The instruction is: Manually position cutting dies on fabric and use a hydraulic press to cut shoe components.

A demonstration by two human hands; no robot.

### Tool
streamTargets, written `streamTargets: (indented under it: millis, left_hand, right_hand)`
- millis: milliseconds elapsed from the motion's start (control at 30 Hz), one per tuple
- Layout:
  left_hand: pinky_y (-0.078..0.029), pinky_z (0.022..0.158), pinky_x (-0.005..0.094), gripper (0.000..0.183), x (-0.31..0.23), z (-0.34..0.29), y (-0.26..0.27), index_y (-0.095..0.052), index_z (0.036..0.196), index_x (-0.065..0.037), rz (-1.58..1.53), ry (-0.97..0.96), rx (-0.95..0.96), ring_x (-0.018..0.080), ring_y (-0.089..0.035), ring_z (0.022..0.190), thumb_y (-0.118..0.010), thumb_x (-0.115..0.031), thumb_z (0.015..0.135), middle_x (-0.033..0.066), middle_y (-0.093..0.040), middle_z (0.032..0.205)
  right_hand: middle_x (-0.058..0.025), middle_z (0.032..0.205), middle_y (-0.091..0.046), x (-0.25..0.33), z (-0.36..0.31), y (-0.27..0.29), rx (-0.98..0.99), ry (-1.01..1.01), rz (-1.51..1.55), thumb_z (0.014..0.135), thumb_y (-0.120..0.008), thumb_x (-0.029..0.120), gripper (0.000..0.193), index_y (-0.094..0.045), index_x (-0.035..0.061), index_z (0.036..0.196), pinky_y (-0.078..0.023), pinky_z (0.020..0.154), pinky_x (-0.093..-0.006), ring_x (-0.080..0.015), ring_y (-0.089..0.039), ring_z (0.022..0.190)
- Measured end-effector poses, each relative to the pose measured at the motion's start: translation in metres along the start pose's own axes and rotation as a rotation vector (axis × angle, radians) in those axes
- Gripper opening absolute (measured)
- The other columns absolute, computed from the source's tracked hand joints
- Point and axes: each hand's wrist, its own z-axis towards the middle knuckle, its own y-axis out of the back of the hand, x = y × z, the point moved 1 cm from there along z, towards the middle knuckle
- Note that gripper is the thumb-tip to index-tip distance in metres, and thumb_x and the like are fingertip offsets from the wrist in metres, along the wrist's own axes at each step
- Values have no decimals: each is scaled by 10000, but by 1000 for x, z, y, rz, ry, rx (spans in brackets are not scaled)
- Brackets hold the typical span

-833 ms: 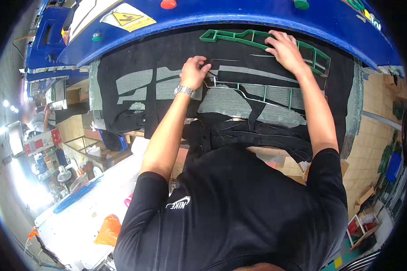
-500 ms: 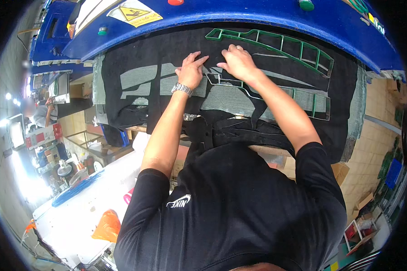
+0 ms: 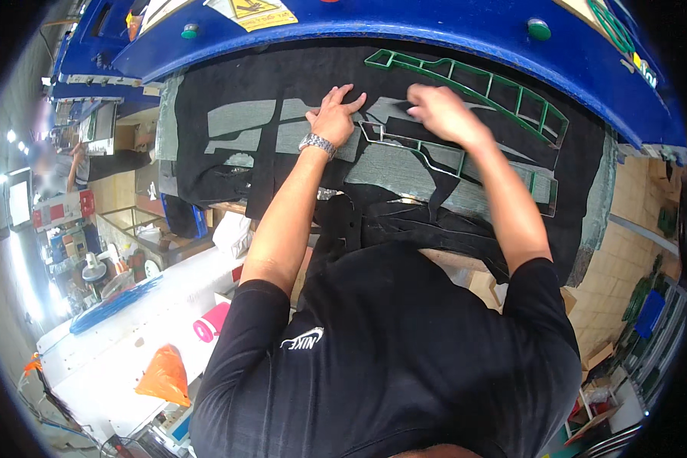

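My left hand, with a metal-band watch at the wrist, lies with fingers spread on a black sheet of material. Grey board shows through cut-out gaps beside it. To the right, my right hand hovers over or touches the sheet; its fingers are smeared by motion, so I cannot tell what they hold. A green-and-metal cutting die lies just below that hand, partly hidden by my forearm. Beyond the hand lies a longer green cutting die.
A blue machine beam with green buttons spans the far edge. Cut black scraps hang along the near edge. At left stand a white table with an orange bag and, farther off, another person.
My right hand has moved to the right, away from my left hand, and more grey board shows between them. My left hand stays spread on the sheet. The whole view has shifted slightly.
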Motion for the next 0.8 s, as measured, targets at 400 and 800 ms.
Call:
streamTargets:
  millis: [400, 800]
  left_hand:
    - [-495, 955, 420, 563, -183, -24, 126, -593, 1233, 14, -1002, -545, -109, 329, -641, 1127, -783, -322, 824, 211, -668, 1165]
    - [-524, 847, 300, 340, -23, -133, 128, -673, 1111, 20, -1288, -270, 299, 107, -660, 896, -754, -243, 911, 61, -740, 993]
  right_hand:
    - [-97, 755, -584, 166, -52, 146, -550, 614, -136, 795, -752, 52, 204, -570, 48, 886, -493, 622, -352, -261, -617, 691]
    - [-52, 806, -699, 220, 44, 139, -522, 309, 420, 928, -663, 42, 130, -641, -3, 1047, -548, 658, -255, -106, -671, 724]
